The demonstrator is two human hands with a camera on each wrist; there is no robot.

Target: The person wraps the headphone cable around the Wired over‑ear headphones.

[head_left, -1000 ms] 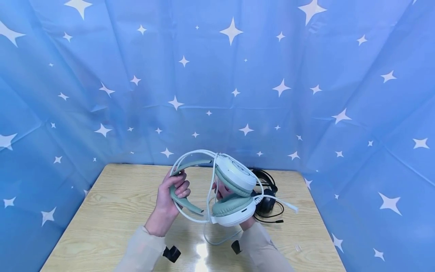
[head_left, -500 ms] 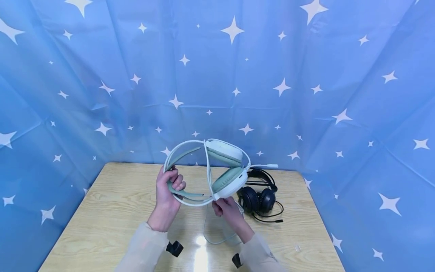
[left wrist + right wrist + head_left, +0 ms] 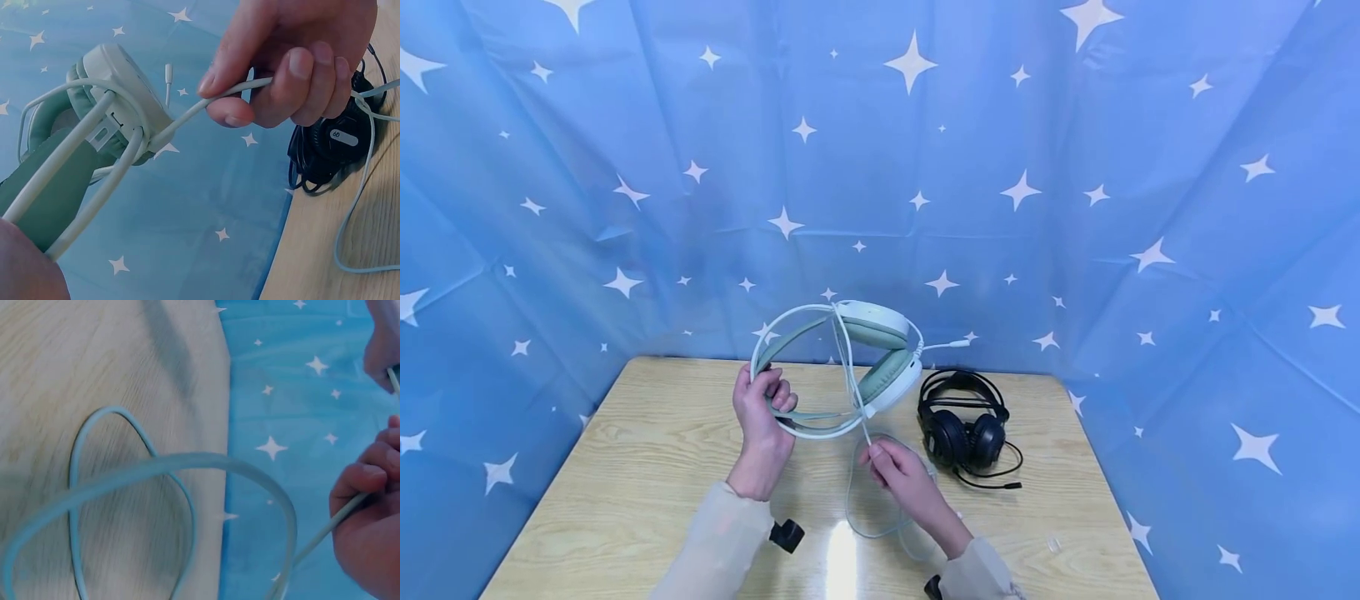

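The left hand (image 3: pixel 763 429) grips the headband (image 3: pixel 72 181), the right hand (image 3: pixel 904 479) pinches the cord (image 3: pixel 190 114), so gentle tension seems best.

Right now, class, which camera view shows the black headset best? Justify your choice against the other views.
The head view: the black headset lies there on the table, headband and both ear cups in sight. In the left wrist view, the right hand covers part of it. The right wrist view does not show it.
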